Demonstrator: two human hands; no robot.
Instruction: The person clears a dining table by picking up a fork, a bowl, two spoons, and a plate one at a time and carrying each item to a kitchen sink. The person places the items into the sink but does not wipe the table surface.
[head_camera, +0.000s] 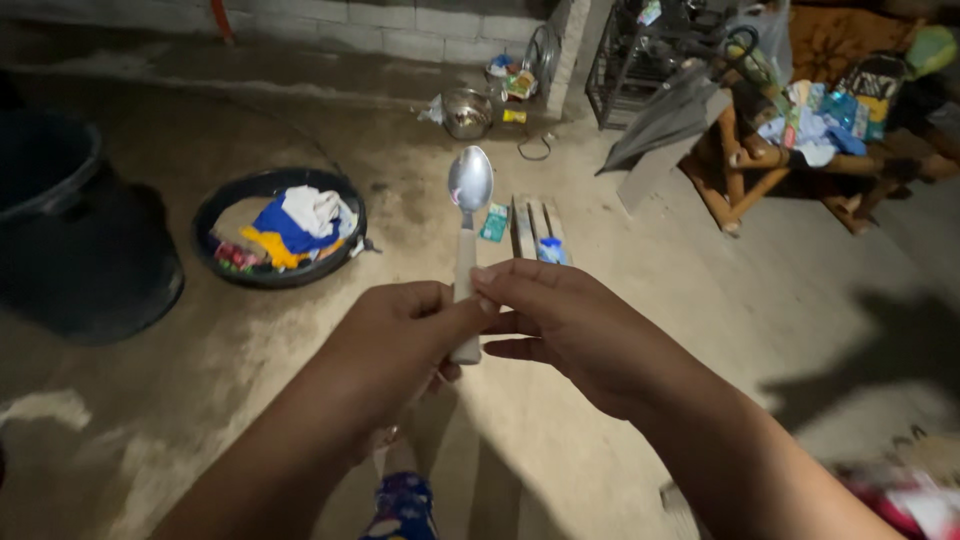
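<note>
While both hands meet at chest height, the left hand (405, 325) and the right hand (560, 325) pinch closed on the white handle of a spoon (468, 215), its metal bowl standing upright above them. Below lies a bare concrete floor (620, 300), with a black basin of coloured cloth (280, 228) to the left, a dark tub (70, 230) beside it, and a cluttered wooden frame (790, 150) near the block wall (380, 25).

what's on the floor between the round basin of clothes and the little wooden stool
Nothing on the floor itself: bare concrete lies between the basin of clothes and the wooden stool. In the head view, the upright spoon, held by both hands, crosses that stretch.
</note>
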